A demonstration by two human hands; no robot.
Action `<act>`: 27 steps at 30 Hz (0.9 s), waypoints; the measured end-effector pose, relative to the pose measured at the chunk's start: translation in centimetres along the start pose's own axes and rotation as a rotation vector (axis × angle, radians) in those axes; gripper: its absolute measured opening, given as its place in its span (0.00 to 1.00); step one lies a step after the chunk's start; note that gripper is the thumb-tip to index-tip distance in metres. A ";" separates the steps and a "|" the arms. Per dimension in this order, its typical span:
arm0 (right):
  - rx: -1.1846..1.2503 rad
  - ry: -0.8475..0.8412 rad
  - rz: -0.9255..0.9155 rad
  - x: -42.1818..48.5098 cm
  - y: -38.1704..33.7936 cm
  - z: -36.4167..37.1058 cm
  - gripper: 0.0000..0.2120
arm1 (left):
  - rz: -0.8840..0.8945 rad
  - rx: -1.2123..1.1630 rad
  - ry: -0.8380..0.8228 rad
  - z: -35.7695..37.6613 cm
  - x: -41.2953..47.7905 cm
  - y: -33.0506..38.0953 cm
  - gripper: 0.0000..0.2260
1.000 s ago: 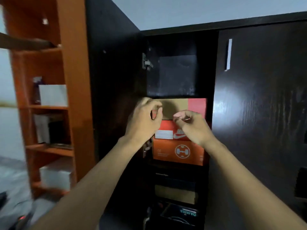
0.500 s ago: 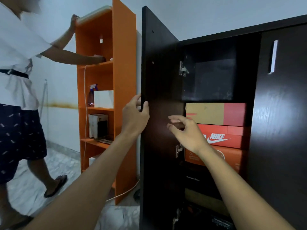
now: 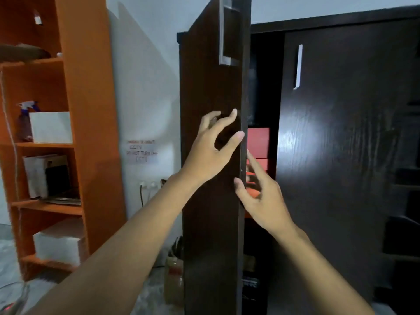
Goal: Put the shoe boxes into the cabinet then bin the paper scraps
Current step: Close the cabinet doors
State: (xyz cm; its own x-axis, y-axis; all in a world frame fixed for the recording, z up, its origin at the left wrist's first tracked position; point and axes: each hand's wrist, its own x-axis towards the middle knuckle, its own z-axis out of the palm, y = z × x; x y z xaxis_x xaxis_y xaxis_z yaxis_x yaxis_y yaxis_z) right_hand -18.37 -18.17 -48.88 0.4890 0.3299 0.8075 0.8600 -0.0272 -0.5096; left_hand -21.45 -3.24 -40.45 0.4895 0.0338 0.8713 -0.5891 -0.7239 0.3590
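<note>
The dark cabinet stands ahead with its left door swung most of the way toward shut. Through the narrow gap I see a sliver of the stacked red and orange shoe boxes. My left hand lies on the door's outer face near its free edge, fingers spread and fairly straight. Just right of the door's edge, my right hand is in front of the gap with loose, straight fingers, holding nothing. No paper scraps are in view.
An orange shelf unit at the left holds white boxes and a spray bottle. A wall notice and sockets sit between shelf and cabinet. A bottle stands on the floor beside the door. The cabinet's right door is closed.
The left door has swung from wide open to nearly closed, hiding most of the boxes. My left hand went from its edge onto its outer face; my right hand drew back from the boxes.
</note>
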 end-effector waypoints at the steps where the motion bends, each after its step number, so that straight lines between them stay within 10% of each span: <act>1: -0.055 0.015 -0.007 0.0 0.8 -0.9 0.31 | 0.016 0.003 -0.025 1.2 0.5 -0.4 0.22; 13: -0.877 0.293 -0.044 3.7 10.8 -5.9 0.29 | 0.085 0.469 -0.222 9.7 5.3 -5.8 0.29; 27: -1.195 0.010 0.273 9.8 16.9 -6.5 0.34 | 0.117 0.876 -0.319 15.0 8.5 -13.0 0.42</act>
State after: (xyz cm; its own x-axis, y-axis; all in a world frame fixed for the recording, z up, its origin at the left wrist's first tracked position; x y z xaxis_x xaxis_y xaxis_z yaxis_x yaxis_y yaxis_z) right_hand 1.93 -21.57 -47.65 0.6704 0.1705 0.7222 0.3198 -0.9446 -0.0738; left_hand 0.05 -3.89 -42.75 0.6870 -0.1685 0.7068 -0.0157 -0.9759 -0.2175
